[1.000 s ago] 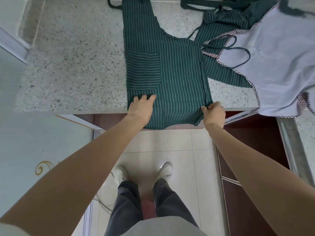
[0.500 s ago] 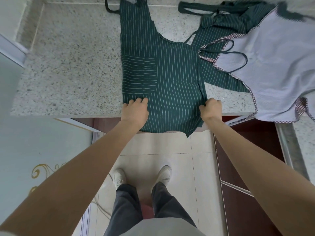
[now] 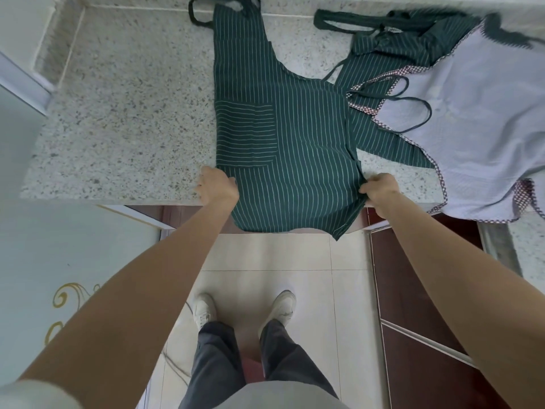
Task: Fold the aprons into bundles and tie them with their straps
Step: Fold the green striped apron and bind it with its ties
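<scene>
Hands grasp the green striped apron [image 3: 295, 137] at its lower corners: left hand [image 3: 217, 186] and right hand [image 3: 380, 190] each have a clenched grip on cloth (hem overhanging the speckled worktop [image 3: 124, 113]), beside a lilac apron [image 3: 477, 119].

Both bare forearms reached forward and slightly inward from the lower corners of the view, held apart at roughly shoulder width, with the wrists near the front edge of the speckled grey stone desk [image 3: 118, 137]. The left hand [image 3: 218, 187] lay knuckles up, its fingers curled over the left edge of the dark green pinstriped apron [image 3: 295, 149]. The right hand [image 3: 380, 190] was closed in a fist, thumb and fingers pinching the right edge of the same cloth.
</scene>
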Tool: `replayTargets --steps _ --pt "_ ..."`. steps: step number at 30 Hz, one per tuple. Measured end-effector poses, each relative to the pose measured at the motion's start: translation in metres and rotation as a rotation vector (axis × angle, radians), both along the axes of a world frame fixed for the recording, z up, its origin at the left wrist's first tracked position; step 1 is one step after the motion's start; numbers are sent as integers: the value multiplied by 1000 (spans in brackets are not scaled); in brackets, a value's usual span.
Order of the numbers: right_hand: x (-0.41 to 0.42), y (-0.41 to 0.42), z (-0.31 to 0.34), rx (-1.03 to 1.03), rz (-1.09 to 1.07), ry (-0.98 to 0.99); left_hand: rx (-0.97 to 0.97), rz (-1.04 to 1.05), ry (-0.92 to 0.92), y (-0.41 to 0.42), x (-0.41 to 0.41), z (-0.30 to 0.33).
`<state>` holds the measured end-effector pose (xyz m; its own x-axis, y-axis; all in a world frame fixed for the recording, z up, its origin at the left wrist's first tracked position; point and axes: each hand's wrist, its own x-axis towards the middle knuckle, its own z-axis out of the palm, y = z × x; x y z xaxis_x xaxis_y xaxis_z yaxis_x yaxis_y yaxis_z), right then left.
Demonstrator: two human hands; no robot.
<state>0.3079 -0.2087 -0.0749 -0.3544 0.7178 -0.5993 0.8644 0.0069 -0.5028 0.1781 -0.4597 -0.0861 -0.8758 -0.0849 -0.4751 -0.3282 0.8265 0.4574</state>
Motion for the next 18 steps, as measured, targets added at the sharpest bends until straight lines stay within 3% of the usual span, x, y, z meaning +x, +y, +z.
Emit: replayTargets --steps 9,18 --pt "4 -21 2 234 129 38 162 50 35 -6 -6 -4" --pt "1 -8 -4 323 275 -96 213 125 13 -13 -15 -4"
